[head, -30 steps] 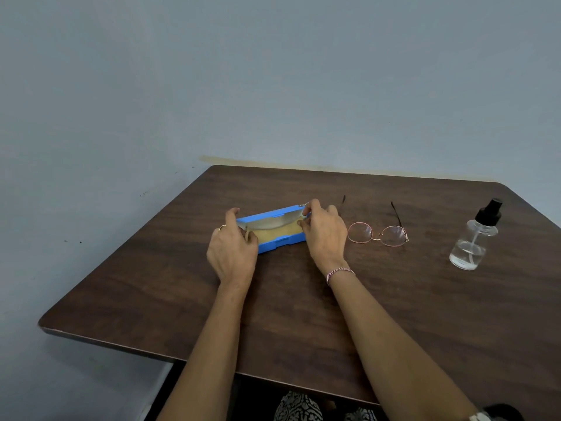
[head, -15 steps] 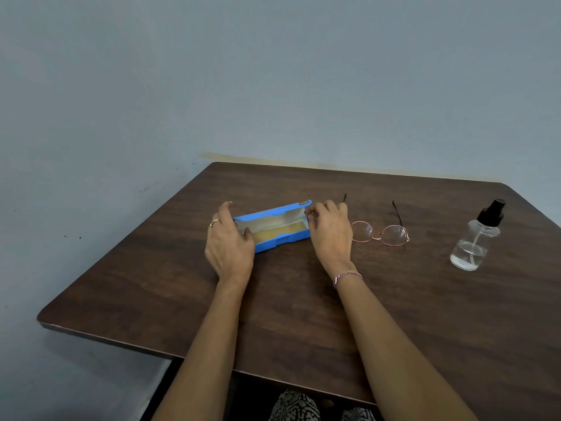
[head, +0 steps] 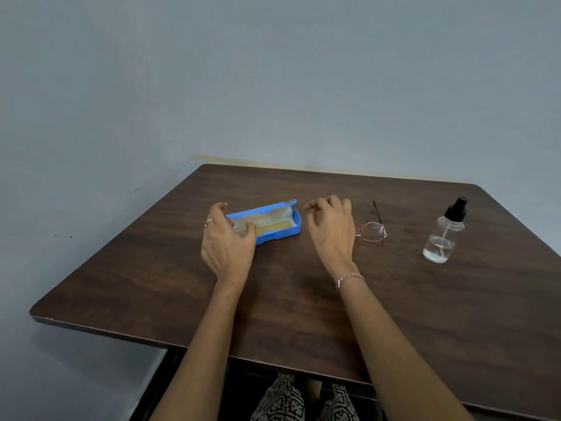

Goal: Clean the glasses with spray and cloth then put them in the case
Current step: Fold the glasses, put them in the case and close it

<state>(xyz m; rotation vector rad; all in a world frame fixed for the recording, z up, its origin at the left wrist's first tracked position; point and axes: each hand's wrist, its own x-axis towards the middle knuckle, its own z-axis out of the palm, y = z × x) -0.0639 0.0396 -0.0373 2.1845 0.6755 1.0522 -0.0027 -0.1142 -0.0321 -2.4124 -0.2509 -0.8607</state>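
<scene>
Head view: I count one open case [head: 274,227], one pair of glasses [head: 372,231] at its 3 o'clock, and one spray bottle [head: 440,240]. Right hand [head: 332,232] is loosely spread, holding nothing. I cannot tell whether left hand [head: 227,246] grips the case.

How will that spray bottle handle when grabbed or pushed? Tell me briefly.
The spray bottle looks clear and smooth, so probably rigid and slippery. Little liquid inside: likely light. Upright with a tall pump top, it may tip if pushed high.
</scene>
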